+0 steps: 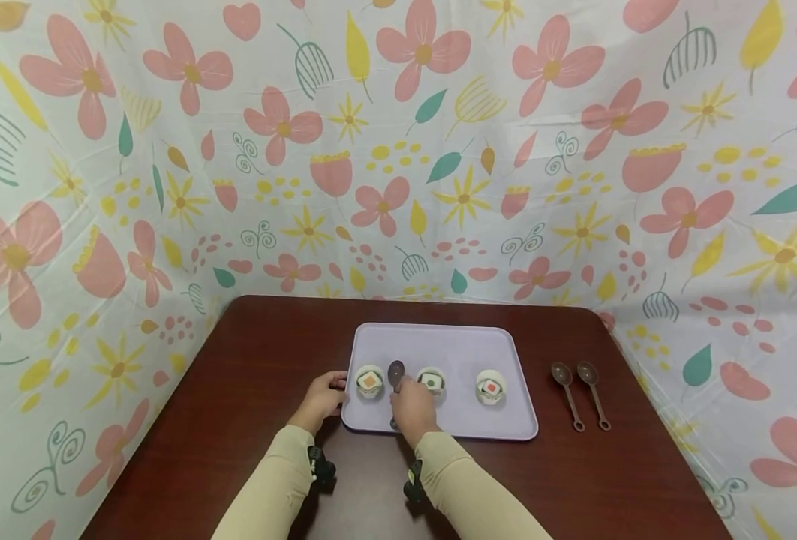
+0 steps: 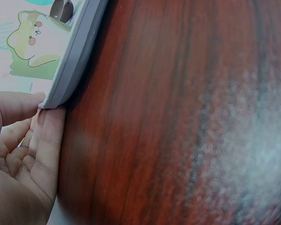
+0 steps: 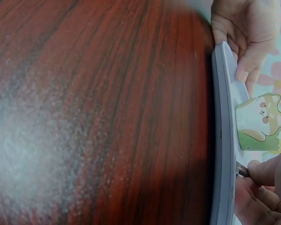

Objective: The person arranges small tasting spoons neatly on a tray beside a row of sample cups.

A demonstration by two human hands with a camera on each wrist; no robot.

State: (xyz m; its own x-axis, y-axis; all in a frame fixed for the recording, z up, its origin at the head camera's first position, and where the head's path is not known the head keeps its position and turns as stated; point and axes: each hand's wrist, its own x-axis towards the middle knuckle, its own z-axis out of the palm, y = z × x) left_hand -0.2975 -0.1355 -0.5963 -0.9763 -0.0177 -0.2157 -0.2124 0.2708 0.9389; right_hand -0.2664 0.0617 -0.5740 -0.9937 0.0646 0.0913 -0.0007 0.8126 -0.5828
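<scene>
A pale lavender tray (image 1: 432, 345) lies on the table with three small paper cups on it in a row. The left cup (image 1: 369, 392) has an orange-marked piece on top, the middle cup (image 1: 439, 390) a green-marked one, the right cup (image 1: 490, 398) a red-marked one. My left hand (image 1: 317, 399) pinches the tray's left rim (image 2: 79, 65), thumb above and fingers against its outer side. Between the left and middle cups, my right hand (image 1: 414, 411) pinches a brown spoon (image 1: 396, 370) by its handle, bowl pointing away. A cartoon animal decorates the left cup (image 3: 258, 123).
Two more brown spoons, a nearer-in one (image 1: 566, 382) and an outer one (image 1: 593, 384), lie side by side on the dark wooden table (image 1: 290, 330), right of the tray. A flower-patterned cloth (image 1: 385, 247) hangs behind and along both sides.
</scene>
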